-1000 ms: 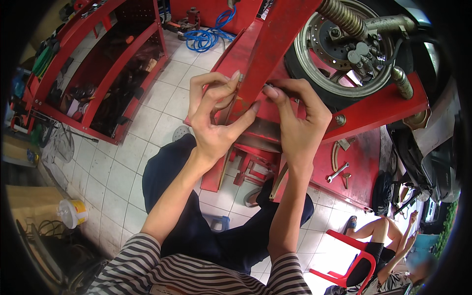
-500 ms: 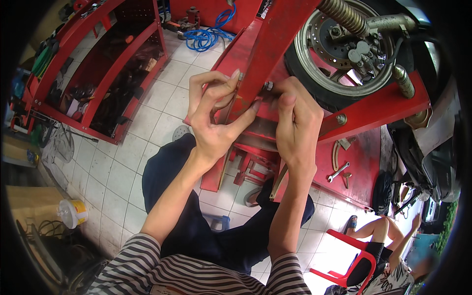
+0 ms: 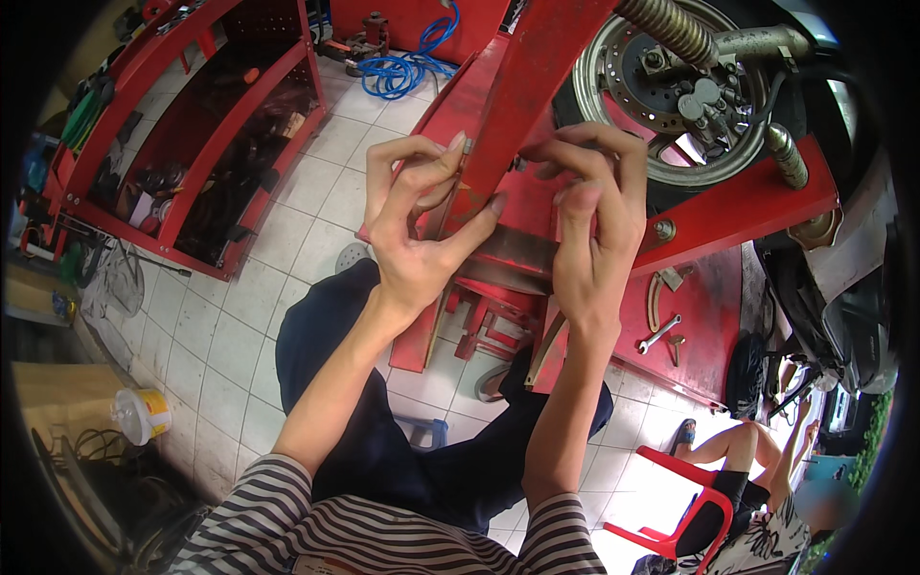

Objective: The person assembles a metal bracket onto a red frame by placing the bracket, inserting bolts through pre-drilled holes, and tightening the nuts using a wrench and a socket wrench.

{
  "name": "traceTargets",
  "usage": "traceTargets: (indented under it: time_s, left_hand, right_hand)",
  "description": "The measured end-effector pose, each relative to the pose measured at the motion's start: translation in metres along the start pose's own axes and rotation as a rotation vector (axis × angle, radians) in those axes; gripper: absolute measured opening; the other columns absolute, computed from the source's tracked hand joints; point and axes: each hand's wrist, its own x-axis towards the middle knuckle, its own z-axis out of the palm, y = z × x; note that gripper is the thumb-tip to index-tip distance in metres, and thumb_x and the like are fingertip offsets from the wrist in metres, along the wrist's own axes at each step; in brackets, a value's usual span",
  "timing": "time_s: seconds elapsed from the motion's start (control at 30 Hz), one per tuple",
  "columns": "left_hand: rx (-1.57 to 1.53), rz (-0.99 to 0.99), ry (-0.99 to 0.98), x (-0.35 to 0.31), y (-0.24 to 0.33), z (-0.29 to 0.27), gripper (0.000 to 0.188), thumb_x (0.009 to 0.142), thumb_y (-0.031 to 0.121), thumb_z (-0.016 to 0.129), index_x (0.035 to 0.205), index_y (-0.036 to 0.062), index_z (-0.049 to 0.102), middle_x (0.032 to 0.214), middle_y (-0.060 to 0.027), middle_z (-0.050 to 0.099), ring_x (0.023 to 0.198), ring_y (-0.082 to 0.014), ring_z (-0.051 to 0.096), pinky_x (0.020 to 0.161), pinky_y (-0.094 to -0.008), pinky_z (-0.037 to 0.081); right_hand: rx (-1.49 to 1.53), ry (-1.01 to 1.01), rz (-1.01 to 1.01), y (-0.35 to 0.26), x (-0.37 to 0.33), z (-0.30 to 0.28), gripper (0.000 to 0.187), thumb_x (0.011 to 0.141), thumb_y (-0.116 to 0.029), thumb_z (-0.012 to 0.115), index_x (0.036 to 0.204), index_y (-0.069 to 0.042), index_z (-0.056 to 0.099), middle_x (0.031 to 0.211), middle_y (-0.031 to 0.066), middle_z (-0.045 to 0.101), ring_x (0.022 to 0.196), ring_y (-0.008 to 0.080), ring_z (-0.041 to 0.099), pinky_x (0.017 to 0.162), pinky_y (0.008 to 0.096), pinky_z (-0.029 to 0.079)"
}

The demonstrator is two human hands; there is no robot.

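Observation:
A red steel post [image 3: 508,125] rises at a slant in front of me, with a bolt [image 3: 468,148] passing through it. Curled around the post's left side, my left hand [image 3: 417,216] has its fingertips on the bolt's head and its thumb braced against the post's near face. My right hand [image 3: 602,216] is on the other side, fingers bent and apart, thumb away from them. Its foremost fingertips are at the bolt's threaded end, which they partly cover. I cannot make out anything held in this hand.
A motorcycle wheel [image 3: 613,105] with a brake disc stands beyond a red side arm [image 3: 738,211]. On the red platform lie a wrench [image 3: 659,333] and small metal parts. A red tool rack [image 3: 244,129] is left, a blue hose [image 3: 393,77] behind. Someone sits on a red chair [image 3: 714,508].
My right hand has shifted slightly right, and its fingers have spread, with the thumb farther from the bolt's end. My left hand stays in place. The seated person's arm has moved.

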Motion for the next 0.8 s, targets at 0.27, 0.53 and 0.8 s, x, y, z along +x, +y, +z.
traceTargets:
  time_s: [0.27, 0.53, 0.8]
  left_hand:
    - [0.008, 0.007, -0.002, 0.000, 0.000, 0.000, 0.051, 0.067, -0.009, 0.080, 0.114, -0.0021, 0.061, 0.114, -0.0107, 0.046, 0.089, -0.0162, 0.062, 0.073, -0.0247, 0.057]
    - [-0.015, 0.006, -0.007, 0.000, 0.002, 0.002, 0.050, 0.068, -0.011, 0.078, 0.114, -0.0031, 0.060, 0.115, -0.0113, 0.046, 0.092, -0.0182, 0.064, 0.074, -0.0256, 0.058]
    - [0.015, 0.023, -0.005, 0.001, 0.002, 0.001, 0.051, 0.067, -0.012, 0.078, 0.114, -0.0045, 0.060, 0.115, -0.0121, 0.046, 0.093, -0.0199, 0.065, 0.075, -0.0265, 0.060]
  right_hand:
    - [0.115, 0.041, 0.025, -0.002, 0.001, -0.002, 0.033, 0.100, -0.032, 0.050, 0.098, -0.005, 0.069, 0.108, 0.0111, 0.052, 0.085, 0.0240, 0.060, 0.070, 0.0350, 0.049]
    - [0.118, 0.022, 0.008, -0.002, 0.004, -0.009, 0.030, 0.099, -0.029, 0.052, 0.098, -0.005, 0.070, 0.109, 0.0124, 0.055, 0.086, 0.0237, 0.061, 0.071, 0.0343, 0.048]
    - [0.041, -0.008, 0.092, -0.002, 0.003, -0.006, 0.020, 0.095, -0.022, 0.060, 0.097, -0.004, 0.068, 0.111, 0.0123, 0.052, 0.088, 0.0242, 0.062, 0.072, 0.0360, 0.051]
